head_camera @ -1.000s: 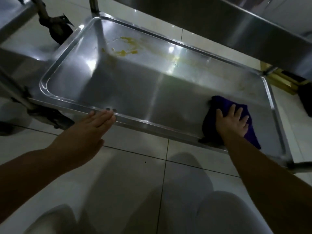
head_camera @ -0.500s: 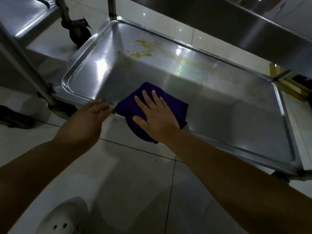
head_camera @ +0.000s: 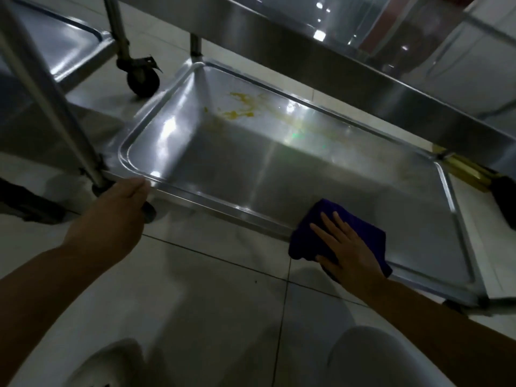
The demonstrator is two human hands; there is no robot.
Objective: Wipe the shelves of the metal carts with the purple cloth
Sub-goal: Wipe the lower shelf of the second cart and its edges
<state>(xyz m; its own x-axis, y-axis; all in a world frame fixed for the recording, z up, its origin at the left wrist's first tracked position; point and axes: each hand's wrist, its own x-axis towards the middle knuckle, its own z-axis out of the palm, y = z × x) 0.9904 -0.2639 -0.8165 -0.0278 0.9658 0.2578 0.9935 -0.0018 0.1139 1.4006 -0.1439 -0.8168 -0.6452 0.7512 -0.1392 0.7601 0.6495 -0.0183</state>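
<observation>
Where yellow stains streak bottom shelf (head_camera: 279, 169), folded purple cloth (head_camera: 339, 222) under flat right hand (head_camera: 346, 252), left hand (head_camera: 117, 208) gripping rim

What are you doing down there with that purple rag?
A person is wiping the bottom shelf of a metal cart. The right hand presses a purple cloth flat against the shelf's near edge. The left hand holds the near left corner of the cart by its leg. A yellow smear near the far side is not yet wiped.
</observation>
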